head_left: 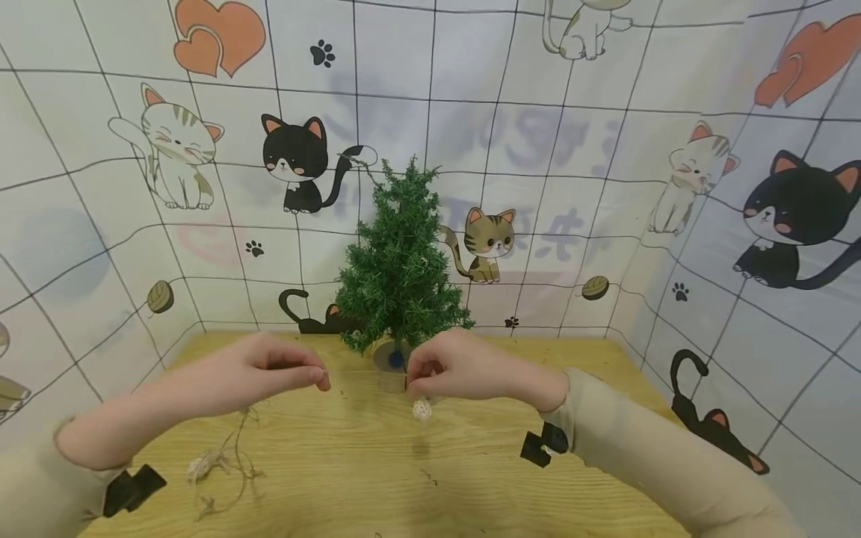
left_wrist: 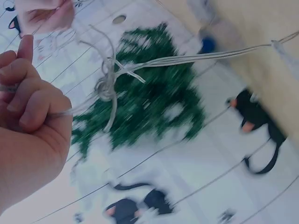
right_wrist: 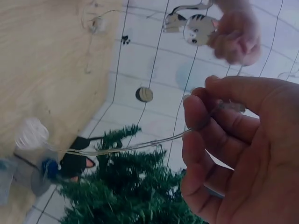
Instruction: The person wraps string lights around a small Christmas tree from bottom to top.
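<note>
My left hand (head_left: 265, 370) pinches a thin pale cord between thumb and fingers, left of centre in the head view. In the left wrist view the cord runs through the curled fingers, and its strands bunch in a knotted tangle (left_wrist: 106, 86) beside the hand. More cord (head_left: 245, 448) trails down to the table. My right hand (head_left: 464, 366) pinches the cord too, and a stretch of it spans the gap between both hands. Below the right fingers hangs a white woven ball (head_left: 421, 409). The right wrist view shows two thin strands (right_wrist: 140, 145) leading from the fingers to this ball.
A small green artificial tree (head_left: 403, 254) stands at the back of the wooden table (head_left: 350, 478), on a grey base with something blue at its trunk. Another pale ball (head_left: 199, 468) lies at the left among loose cord. Cat-print cloth (head_left: 565, 149) surrounds the table.
</note>
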The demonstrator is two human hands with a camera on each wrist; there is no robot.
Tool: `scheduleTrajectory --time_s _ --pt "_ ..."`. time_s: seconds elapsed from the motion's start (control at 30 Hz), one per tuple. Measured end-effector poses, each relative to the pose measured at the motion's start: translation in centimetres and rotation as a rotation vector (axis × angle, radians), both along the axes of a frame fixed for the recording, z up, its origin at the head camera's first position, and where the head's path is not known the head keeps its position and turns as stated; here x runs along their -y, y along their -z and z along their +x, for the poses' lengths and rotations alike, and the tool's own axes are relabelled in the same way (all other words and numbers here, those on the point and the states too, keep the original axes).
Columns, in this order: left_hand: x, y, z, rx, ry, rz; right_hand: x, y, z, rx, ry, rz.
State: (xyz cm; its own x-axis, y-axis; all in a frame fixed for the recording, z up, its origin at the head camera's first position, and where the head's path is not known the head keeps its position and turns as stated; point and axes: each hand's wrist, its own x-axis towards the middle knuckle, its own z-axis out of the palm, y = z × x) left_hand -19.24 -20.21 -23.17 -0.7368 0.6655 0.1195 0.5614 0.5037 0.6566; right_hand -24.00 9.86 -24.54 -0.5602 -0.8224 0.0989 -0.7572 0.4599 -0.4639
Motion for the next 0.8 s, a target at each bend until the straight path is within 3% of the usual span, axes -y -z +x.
scheduleTrajectory --time_s 0.2,0.3,0.4,0.57,0.8 --pt "0.5 -4.5 0.9 -0.119 -0.061 -0.038 -0.5 -2.5 -1.5 -0.010 0.019 0.020" --pt "0.5 -6.2 1.1 -0.178 -0.101 -0.068 -0.5 -3.5 -2.2 -0.002 0.031 -0.013" --pt "0.1 -7.4 1.0 -0.225 -0.152 -0.091 -0.3 -4.3 -3.0 -0.048 0.062 -0.036" --pt "-0.4 -7.8 0.6 -0.290 -0.217 -0.107 -0.1 -5.1 -4.3 -0.124 0.161 -0.068" --pt "-1.0 -6.9 -0.9 -0.316 -0.221 -0.143 -1.1 -5.2 -5.7 -0.146 0.254 -0.090"
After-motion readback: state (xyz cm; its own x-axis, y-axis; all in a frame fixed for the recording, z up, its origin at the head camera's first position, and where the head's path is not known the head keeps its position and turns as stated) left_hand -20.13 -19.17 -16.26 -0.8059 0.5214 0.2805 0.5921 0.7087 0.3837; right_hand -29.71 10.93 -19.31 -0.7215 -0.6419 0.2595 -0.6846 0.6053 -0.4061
